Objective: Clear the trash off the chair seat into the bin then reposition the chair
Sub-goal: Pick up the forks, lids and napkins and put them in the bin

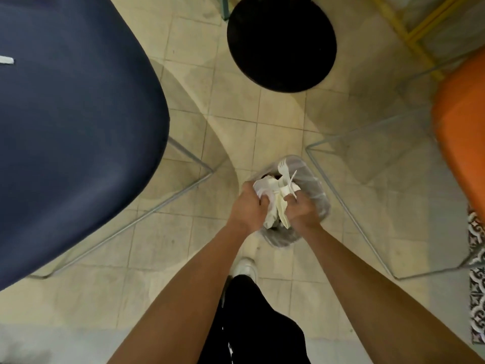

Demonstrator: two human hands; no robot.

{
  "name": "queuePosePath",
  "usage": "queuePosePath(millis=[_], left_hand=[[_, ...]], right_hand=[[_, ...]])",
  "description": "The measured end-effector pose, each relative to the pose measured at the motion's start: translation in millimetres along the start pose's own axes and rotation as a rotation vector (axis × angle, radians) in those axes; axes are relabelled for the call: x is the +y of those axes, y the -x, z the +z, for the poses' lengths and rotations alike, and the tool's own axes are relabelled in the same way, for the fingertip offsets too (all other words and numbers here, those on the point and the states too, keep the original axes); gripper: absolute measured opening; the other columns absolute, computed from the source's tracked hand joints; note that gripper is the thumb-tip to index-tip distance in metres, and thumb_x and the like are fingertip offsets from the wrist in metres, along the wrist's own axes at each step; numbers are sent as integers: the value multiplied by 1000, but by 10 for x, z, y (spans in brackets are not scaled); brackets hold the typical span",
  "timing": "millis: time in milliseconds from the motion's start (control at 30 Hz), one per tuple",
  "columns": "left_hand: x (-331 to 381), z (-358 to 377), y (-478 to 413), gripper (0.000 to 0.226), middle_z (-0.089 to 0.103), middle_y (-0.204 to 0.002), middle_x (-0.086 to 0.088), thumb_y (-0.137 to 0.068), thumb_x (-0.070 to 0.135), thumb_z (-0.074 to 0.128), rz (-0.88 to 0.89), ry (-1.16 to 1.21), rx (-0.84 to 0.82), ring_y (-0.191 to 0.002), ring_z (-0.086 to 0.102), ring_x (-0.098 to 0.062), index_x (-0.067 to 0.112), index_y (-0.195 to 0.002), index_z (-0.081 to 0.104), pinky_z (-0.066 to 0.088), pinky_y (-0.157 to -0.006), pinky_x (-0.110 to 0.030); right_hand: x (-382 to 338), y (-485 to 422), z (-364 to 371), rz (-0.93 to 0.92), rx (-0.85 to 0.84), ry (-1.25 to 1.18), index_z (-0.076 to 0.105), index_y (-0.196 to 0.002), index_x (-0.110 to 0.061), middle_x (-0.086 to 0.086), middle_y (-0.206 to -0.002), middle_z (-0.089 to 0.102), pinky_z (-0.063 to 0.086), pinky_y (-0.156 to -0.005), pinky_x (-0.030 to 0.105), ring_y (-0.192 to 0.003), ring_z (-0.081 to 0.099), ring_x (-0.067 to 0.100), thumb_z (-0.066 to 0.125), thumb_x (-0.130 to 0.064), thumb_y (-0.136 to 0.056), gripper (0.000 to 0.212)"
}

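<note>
1. Fingers [263, 198] of the left hand [248, 206] are curled tight round a wad of crumpled white paper [265, 186], held right above the bin [319, 190].
2. Just beside it, the right hand [301, 210] pinches more paper and a white plastic fork [284, 168], whose prongs point away from the person, over the bin's far rim.
3. Left of the bin, a blue chair seat [78, 127] is cut off by the frame edge; a white scrap [6, 60] lies on it, too cropped to identify.
4. Hands and paper hide most of the bin's mouth, so its contents cannot be made out; only its clear liner shows.
5. Right of the bin, an orange seat [462, 143] is also cut off.
</note>
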State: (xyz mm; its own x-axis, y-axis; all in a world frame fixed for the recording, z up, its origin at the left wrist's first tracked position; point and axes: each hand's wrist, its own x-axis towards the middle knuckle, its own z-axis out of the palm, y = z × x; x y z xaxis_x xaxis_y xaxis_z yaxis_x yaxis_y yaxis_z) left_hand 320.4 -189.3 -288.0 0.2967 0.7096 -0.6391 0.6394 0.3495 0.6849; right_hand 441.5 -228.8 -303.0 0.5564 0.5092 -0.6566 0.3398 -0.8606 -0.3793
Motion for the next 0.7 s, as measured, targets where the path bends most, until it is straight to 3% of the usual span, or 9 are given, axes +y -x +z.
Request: queuePosePath(millis=[67, 267, 433, 533, 700], left_hand=[[-73, 92, -155, 41, 55, -124, -18, -95, 19, 46, 60, -111, -40, -109, 56, -35, 4, -132, 35, 46, -88, -36], [-197, 331, -522, 38, 50, -128, -18, -96, 10, 43, 154, -449, -21, -115, 53, -31, 5, -131, 33, 41, -85, -32], [-240, 436, -601, 35, 55, -122, -19, -93, -1, 37, 185, -669, -14, -109, 58, -32, 0, -128, 35, 47, -84, -36], [-281, 477, -647, 36, 55, -123, -18, -93, -4, 38, 177, -711, -18, -111, 58, -30, -1, -129, 35, 48, -85, -34], [-302, 474, -702, 40, 56, -124, -19, -94, 1, 42, 143, -708, -106, -111, 58, -33, 0, -133, 34, 48, -85, -35]], right_hand=[[42, -174, 84, 13, -19, 25, 47, -124, 0, 22, -120, 57, 40, -87, 36, -111, 53, 38, 35, -23, -100, 35], [177, -570, 401, 52, -68, 73, 46, -118, 2, 24, -119, 58, 44, -89, 38, -109, 56, 38, 34, -23, -100, 33], [212, -669, 561, 83, -154, 175, 42, -123, 2, 23, -121, 55, 39, -76, 33, -112, 54, 38, 38, -19, -99, 32], [228, -714, 613, 52, -182, 235, 45, -124, 5, 24, -121, 57, 34, -75, 30, -113, 54, 37, 40, -18, -98, 35], [217, -752, 616, 18, -203, 282, 48, -125, 3, 23, -123, 58, 40, -84, 32, -113, 54, 37, 39, -17, -98, 35]])
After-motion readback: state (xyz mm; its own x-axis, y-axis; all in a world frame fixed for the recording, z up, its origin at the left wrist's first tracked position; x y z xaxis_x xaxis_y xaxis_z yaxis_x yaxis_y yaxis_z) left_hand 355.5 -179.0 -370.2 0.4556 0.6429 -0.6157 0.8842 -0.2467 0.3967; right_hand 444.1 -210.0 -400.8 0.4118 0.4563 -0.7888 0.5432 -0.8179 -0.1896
